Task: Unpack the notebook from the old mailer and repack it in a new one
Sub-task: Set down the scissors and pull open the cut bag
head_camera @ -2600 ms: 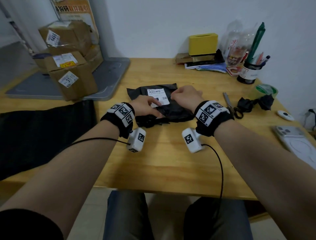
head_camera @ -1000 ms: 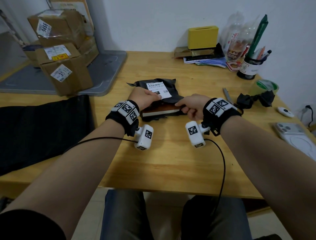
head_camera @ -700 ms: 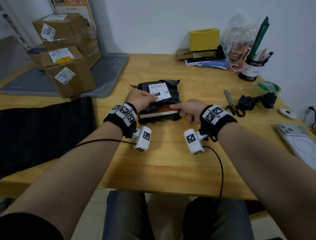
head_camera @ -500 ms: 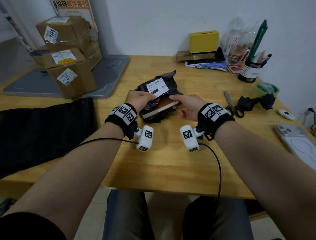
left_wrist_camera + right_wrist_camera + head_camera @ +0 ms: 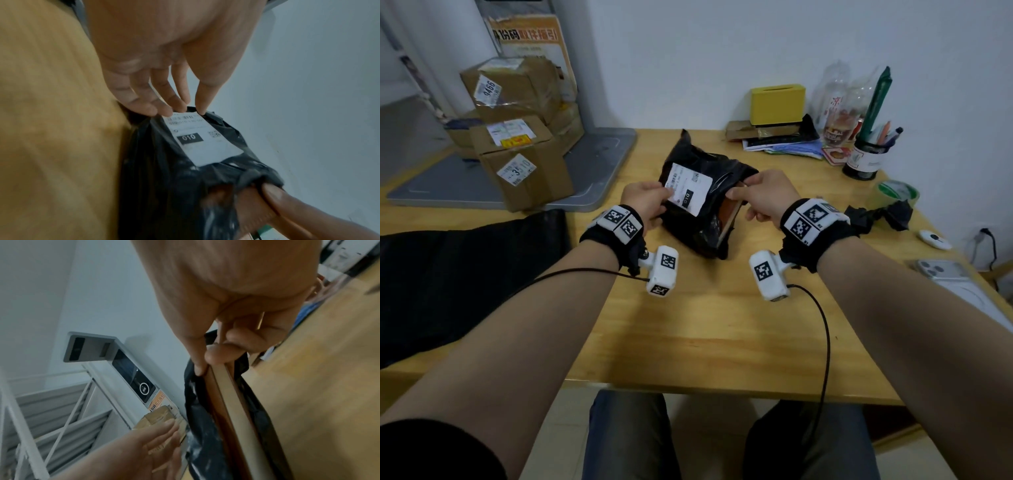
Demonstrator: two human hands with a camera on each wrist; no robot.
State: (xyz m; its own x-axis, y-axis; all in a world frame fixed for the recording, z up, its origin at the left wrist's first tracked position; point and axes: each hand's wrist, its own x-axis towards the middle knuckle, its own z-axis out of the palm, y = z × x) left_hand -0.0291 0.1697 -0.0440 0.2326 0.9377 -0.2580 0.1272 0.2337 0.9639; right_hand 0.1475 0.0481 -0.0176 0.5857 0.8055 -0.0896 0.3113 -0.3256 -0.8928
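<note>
The notebook (image 5: 728,215) sits partly inside the old mailer (image 5: 698,202), tilted up on edge over the middle of the wooden table (image 5: 705,329), with its brown cover and pale page block showing at the torn opening on our right side. Our right hand (image 5: 763,197) pinches that exposed edge, thumb on one face and curled fingers on the other, as the right wrist view shows. Our left hand (image 5: 645,204) holds the mailer's far end, its fingertips (image 5: 180,105) closed narrowly on the black film at the top of the white shipping label (image 5: 688,190). We judge the step in hand to be drawing the book out, and it goes best if we pull the two hands apart along the book's length, since a sideways pull would snag the corners in the crumpled film. We should keep the left grip on film alone, not on the book through it. The black sheet (image 5: 465,281) lying at the table's left may be the new mailer; we cannot be sure.
</note>
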